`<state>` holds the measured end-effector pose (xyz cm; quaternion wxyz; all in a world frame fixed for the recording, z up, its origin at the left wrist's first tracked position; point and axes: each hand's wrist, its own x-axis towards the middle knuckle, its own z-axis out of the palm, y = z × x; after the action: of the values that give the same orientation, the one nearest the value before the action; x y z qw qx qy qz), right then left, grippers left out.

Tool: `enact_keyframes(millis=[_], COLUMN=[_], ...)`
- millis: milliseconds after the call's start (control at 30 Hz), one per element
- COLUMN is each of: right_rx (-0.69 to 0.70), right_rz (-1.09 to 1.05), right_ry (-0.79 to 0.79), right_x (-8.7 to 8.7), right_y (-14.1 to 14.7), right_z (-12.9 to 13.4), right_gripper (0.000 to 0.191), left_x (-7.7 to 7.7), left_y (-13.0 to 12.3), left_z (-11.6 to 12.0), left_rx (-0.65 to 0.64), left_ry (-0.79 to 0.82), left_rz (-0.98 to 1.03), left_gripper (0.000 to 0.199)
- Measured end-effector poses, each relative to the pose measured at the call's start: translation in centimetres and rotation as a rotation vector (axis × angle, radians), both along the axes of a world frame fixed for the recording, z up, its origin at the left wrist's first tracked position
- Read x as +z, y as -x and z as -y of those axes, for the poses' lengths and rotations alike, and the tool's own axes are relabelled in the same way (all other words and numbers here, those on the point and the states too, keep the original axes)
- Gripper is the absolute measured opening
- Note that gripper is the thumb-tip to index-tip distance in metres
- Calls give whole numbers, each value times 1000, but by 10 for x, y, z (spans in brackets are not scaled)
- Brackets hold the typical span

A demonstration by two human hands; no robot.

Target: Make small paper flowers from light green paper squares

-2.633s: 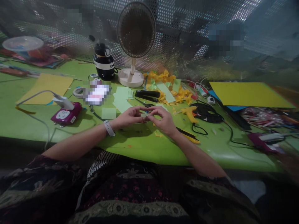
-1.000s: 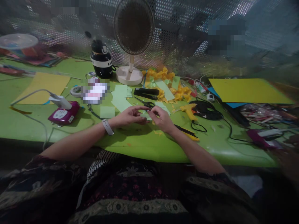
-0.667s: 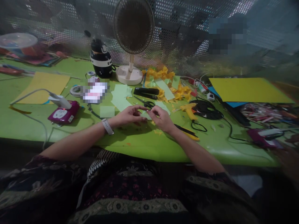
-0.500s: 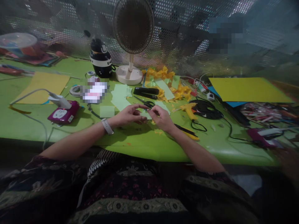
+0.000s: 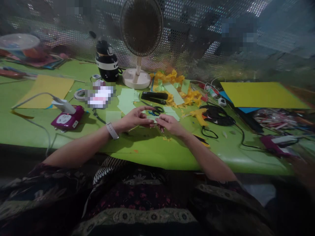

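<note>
Moved since the earlier frame: left hand [image 5: 136, 118], index finger now raised away from the right hand [image 5: 171, 124] and spread. Small pale-green paper piece [image 5: 151, 118]: in front of the black stapler [image 5: 154, 96], pinched by left thumb and lower fingers, and by right thumb and fingertips. Scissors [image 5: 158, 110]: just in front of the stapler. Yellow glue gun [image 5: 201, 116]: to the stapler's right. Desk fan [image 5: 141, 28]: behind it.

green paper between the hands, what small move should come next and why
Probably bring the extended index finger of the left hand down onto the green paper to steady it: that finger appears clear of the paper, while the right hand pinches one end.
</note>
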<state>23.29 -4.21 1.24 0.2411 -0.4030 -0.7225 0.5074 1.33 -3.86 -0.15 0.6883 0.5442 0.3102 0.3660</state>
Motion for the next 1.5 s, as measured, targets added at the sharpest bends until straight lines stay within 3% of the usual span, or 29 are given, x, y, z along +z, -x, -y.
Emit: enact_keyframes(millis=[100, 300, 433, 700, 1033, 1500], right_rx=[3, -44, -40, -96, -76, -8], right_rz=[37, 169, 190, 114, -45, -11], right_ry=[-38, -300, -347, -279, 81, 87], right_x=[-1, -6, -4, 3, 11, 13], right_y=[0, 4, 2, -5, -2, -20], right_z=[0, 1, 0, -1, 3, -6], right_gripper=[44, 36, 34, 39, 30, 16], left_x=[0, -2, -3, 4, 4, 7], left_y=[2, 2, 2, 9, 9, 17], left_z=[-1, -1, -3, -7, -6, -13], left_rx=[1, -4, -26, -17, -76, -50], left_ry=[11, -1, 22, 90, 15, 56], left_rz=[-24, -139, -113, -59, -84, -88], left_gripper=[71, 69, 64, 62, 78, 78])
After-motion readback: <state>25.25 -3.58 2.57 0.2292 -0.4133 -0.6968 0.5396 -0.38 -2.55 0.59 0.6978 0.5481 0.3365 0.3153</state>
